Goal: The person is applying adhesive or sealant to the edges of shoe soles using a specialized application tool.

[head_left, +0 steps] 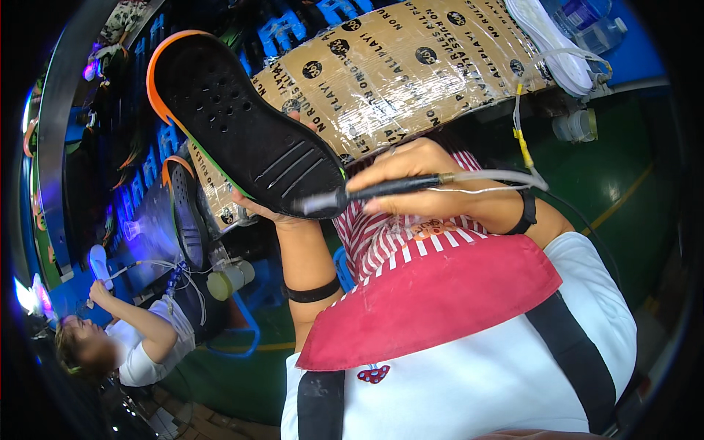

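Observation:
A large black shoe sole (235,117) with an orange and green rim lies across my left hand (260,211). That hand grips it from beneath; its fingertips show past the sole's far edge, and the palm is hidden. Round holes and several slots mark the sole's inner face. My right hand (411,176) is closed round a black-handled brush (396,187) fed by a clear hose. Its pale bristles (319,203), blurred, are over the near end of the sole; whether they touch it I cannot tell.
A tape-covered cardboard surface (396,66) lies beyond my hands. White soles (550,44) and plastic bottles (598,33) are at its far right. Another orange-edged sole (185,205) stands at left, near blue racks and a cup (231,279). A co-worker (147,337) holds a pale sole. The hose trails right.

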Available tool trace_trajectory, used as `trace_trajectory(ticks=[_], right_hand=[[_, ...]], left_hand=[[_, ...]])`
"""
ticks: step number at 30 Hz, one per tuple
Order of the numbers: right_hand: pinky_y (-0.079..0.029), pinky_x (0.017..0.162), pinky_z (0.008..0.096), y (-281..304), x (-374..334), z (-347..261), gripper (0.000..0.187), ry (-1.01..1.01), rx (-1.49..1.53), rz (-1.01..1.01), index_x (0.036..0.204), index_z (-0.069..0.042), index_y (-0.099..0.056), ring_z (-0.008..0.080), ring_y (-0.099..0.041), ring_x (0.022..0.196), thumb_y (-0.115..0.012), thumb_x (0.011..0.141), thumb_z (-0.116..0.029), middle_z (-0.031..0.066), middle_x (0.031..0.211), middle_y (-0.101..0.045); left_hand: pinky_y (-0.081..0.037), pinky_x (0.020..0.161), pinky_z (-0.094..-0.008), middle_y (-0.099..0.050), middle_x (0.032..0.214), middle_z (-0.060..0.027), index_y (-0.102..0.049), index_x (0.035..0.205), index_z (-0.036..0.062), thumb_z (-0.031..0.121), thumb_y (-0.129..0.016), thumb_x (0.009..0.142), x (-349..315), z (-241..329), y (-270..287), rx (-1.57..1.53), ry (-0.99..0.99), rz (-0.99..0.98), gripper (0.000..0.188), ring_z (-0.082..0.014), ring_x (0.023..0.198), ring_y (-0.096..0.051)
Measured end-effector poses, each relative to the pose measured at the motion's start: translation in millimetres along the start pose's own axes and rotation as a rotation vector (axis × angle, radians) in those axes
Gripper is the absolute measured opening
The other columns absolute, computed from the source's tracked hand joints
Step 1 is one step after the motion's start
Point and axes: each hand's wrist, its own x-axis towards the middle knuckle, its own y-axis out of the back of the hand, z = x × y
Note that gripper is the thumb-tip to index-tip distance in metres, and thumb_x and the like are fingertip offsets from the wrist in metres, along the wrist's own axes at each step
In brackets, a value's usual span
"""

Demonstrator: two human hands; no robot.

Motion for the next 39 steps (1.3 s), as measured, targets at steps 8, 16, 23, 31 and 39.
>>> trace_trajectory(ticks=[8,16,23,31,39], right_hand=[[-0.049,0.065,0.0308,-16.1,-8.2,13.0,0.028,0.090,-0.093,-0.015,0.102,-0.003,-0.065,0.0246,-0.064,0.070,-0.068,0.078,-0.015,0.0148,0.084,-0.067],[-0.050,0.066,0.0262,6.3,-6.1,-2.6,0.025,-0.116,0.032,-0.004,0.099,-0.003,-0.068,0.0169,-0.066,0.076,-0.070,0.077,-0.015,0.0127,0.090,-0.068],[-0.050,0.064,0.0286,5.8,-3.3,5.0,0.024,-0.047,0.015,-0.284,0.095,-0.002,-0.068,0.0214,-0.066,0.071,-0.072,0.074,-0.013,0.0148,0.082,-0.068],[-0.050,0.062,0.0284,-4.1,-2.0,12.4,0.026,0.173,-0.123,-0.121,0.099,-0.004,-0.067,0.0243,-0.064,0.069,-0.072,0.075,-0.011,0.0137,0.083,-0.067],[-0.047,0.057,0.0329,-4.8,-1.3,7.9,0.023,0.228,-0.056,-0.101,0.097,-0.004,-0.067,0.0254,-0.061,0.063,-0.071,0.076,-0.012,0.0126,0.073,-0.063]], left_hand=[[-0.040,0.096,-0.0539,-0.032,0.135,-0.0297,-0.021,0.141,0.0050,0.066,-0.061,0.068,-1.5,6.5,4.2,0.102,0.002,0.164,0.103,-0.0448,0.117,-0.042],[-0.041,0.094,-0.0550,-0.033,0.132,-0.0326,-0.022,0.141,0.0051,0.064,-0.061,0.068,0.6,17.2,-10.8,0.059,0.027,0.060,0.102,-0.0468,0.114,-0.043],[-0.042,0.091,-0.0544,-0.036,0.128,-0.0365,-0.026,0.139,0.0035,0.066,-0.061,0.064,-6.9,20.3,-3.2,0.300,0.027,0.251,0.104,-0.0485,0.112,-0.045],[-0.046,0.092,-0.0398,-0.049,0.124,-0.0156,-0.040,0.129,0.0008,0.046,-0.060,0.070,0.5,24.2,-7.7,0.179,0.124,0.216,0.076,-0.0287,0.109,-0.054],[-0.045,0.094,-0.0381,-0.050,0.123,-0.0161,-0.038,0.130,-0.0003,0.041,-0.060,0.072,3.7,26.2,-3.9,0.139,0.167,0.264,0.075,-0.0267,0.109,-0.053]])
